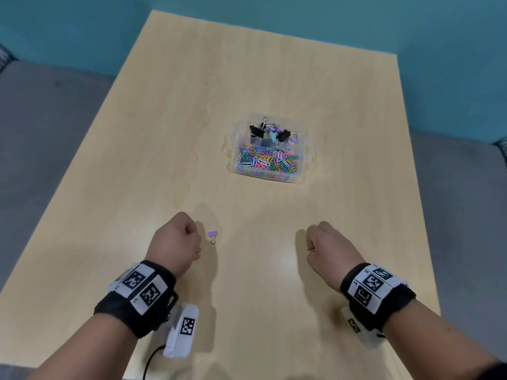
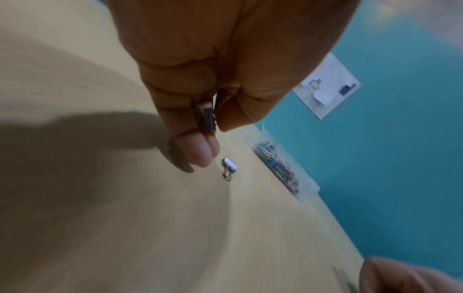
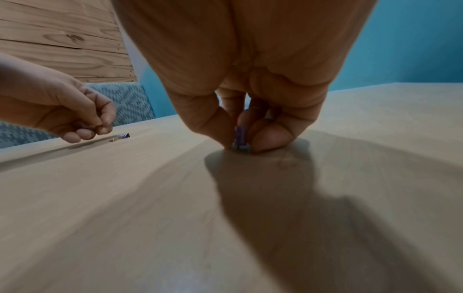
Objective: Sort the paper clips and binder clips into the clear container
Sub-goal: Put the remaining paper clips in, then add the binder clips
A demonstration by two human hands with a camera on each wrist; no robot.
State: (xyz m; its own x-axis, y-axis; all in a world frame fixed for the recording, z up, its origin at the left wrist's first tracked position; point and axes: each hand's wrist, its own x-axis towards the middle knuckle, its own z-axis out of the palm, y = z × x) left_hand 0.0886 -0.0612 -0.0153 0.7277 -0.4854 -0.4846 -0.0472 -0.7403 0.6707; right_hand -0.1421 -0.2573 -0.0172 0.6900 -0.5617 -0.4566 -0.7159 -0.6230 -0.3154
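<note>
The clear container (image 1: 301,133) stands mid-table; coloured paper clips (image 1: 266,161) fill its near compartment and binder clips (image 1: 270,131) its far one. One small purple binder clip (image 1: 212,236) lies loose on the table just right of my left hand (image 1: 178,239). The left wrist view shows that hand (image 2: 210,126) pinching another purple binder clip (image 2: 208,119) between thumb and fingers. My right hand (image 1: 323,245) is curled with its fingertips down at the table, and the right wrist view shows it (image 3: 240,142) pinching a purple binder clip (image 3: 241,136) against the wood.
The light wooden table (image 1: 247,78) is bordered by a grey floor and a teal wall. A patterned seat cushion (image 3: 130,103) shows beyond the table's left edge. A cable hangs from the left wrist camera (image 1: 182,330).
</note>
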